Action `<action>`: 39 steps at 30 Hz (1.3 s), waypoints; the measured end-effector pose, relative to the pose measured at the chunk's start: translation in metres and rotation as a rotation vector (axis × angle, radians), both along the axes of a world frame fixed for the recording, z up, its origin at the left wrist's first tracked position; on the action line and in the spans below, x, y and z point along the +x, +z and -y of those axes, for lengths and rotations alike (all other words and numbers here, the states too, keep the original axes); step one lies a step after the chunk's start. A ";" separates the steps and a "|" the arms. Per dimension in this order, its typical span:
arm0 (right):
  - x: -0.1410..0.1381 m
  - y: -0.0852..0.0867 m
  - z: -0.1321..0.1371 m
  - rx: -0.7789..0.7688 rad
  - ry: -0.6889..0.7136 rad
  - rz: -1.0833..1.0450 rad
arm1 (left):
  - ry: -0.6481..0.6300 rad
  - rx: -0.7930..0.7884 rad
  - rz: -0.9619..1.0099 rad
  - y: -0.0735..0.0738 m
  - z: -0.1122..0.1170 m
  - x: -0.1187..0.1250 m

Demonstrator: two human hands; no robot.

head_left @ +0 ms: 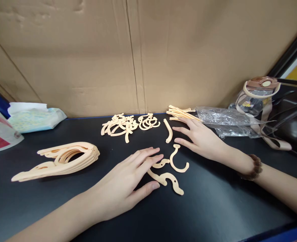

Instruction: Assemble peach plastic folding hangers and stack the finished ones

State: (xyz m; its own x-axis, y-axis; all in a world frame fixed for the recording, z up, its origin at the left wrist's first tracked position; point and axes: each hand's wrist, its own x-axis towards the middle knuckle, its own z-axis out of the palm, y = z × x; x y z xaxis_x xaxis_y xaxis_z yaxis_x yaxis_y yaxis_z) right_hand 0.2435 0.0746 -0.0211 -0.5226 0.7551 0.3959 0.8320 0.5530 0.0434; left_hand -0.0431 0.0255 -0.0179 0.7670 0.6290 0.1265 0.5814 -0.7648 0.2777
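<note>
My left hand (pixel 133 178) is open, its fingers stretched over cream plastic curved pieces. One S-shaped curved piece (pixel 175 185) runs out from beneath the fingers, between them and the thumb. Behind it, a shorter curved piece (pixel 160 163) is partly covered by the fingertips. To the right lies a loose hanger hook (pixel 182 170). My right hand (pixel 202 137) is open above the table, fingers apart, its farthest fingers at a pile of straight cream strips (pixel 180 112). Left of its fingertips rests a single slightly bent arm piece (pixel 168 131).
At the back lie a heap of curved arm pieces (pixel 118 125) and a cluster of hooks (pixel 148 121). A stack of assembled hangers (pixel 87 158) is at left, near a tissue pack (pixel 37 119). Clear plastic bags (pixel 219 116) and a strapped bottle (pixel 254 101) stand right. Cardboard (pixel 87 60) walls the back.
</note>
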 end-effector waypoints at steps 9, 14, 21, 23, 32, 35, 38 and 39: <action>-0.004 0.004 0.004 -0.094 0.152 -0.067 | 0.015 0.028 0.048 -0.001 0.001 0.001; -0.009 0.008 0.009 -0.252 0.335 -0.244 | 0.013 0.044 0.019 -0.001 0.001 0.001; 0.018 0.001 -0.014 0.148 -0.169 0.039 | 0.004 0.047 0.025 -0.002 0.002 0.001; 0.027 -0.004 -0.021 0.144 -0.222 0.060 | 0.008 0.044 0.021 -0.002 0.002 0.000; 0.017 -0.002 -0.017 0.110 -0.149 -0.048 | 0.020 0.045 0.026 -0.002 0.003 0.001; 0.010 0.000 -0.011 0.037 -0.064 -0.124 | 0.023 0.056 0.032 -0.003 0.000 0.000; 0.007 0.000 -0.007 -0.048 0.016 -0.180 | 0.016 0.044 0.009 -0.004 -0.002 -0.001; 0.006 0.000 -0.006 -0.072 0.040 -0.193 | 0.016 0.039 0.002 -0.004 -0.003 -0.001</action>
